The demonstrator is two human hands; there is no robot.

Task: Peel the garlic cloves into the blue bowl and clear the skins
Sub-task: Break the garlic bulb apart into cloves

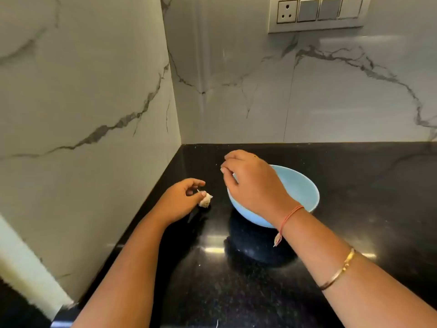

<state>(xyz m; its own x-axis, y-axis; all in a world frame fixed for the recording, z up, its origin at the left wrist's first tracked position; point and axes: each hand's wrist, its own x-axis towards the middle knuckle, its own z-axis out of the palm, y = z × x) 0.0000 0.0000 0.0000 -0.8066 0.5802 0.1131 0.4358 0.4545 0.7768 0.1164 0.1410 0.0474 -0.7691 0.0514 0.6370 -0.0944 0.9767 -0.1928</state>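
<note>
A light blue bowl (298, 185) stands on the black counter (212, 280), near the corner of the marble walls. My left hand (181, 201) is left of the bowl, low over the counter, and pinches a small pale garlic clove (205, 200) with papery skin at its fingertips. My right hand (251, 183) hovers over the bowl's left rim with its fingers curled downward. Whether those fingers hold a clove or a skin is hidden. The hand also covers most of the bowl's inside.
Marble walls meet in a corner behind the bowl, close on the left. A switch panel with a socket (316, 14) is high on the back wall. Tiny pale flecks lie scattered on the counter, which runs on to the right and toward me.
</note>
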